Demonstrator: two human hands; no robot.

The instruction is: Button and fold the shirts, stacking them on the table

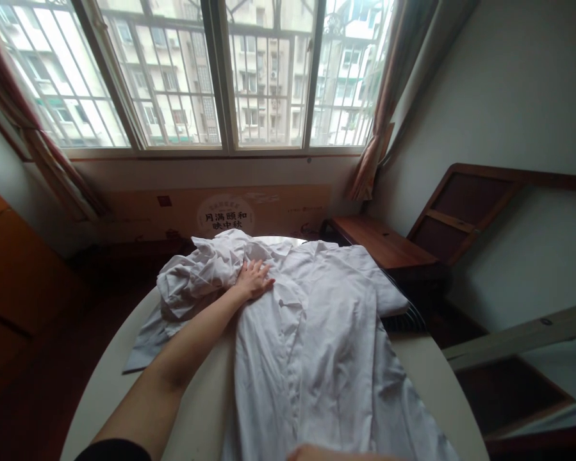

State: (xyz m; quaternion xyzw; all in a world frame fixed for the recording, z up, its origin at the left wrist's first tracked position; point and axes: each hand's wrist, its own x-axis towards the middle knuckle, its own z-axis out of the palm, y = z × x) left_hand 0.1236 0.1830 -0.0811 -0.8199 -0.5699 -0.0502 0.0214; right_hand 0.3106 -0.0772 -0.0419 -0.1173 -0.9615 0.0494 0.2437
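Note:
A white button-up shirt (316, 346) lies spread front-up on a round pale table (124, 358), collar toward the window. My left hand (254, 279) reaches far forward and rests flat on the shirt's upper left, fingers stretched out, beside a bunched white sleeve or second garment (196, 275). Only a sliver of my right hand (316, 453) shows at the bottom edge, on the shirt's hem; its fingers are out of sight.
A wooden bench or side table (378, 240) stands to the right of the table. A dark wooden frame (465, 211) leans on the right wall. A printed cardboard panel (225, 214) sits under the barred window. Orange-brown furniture (9, 269) stands on the left.

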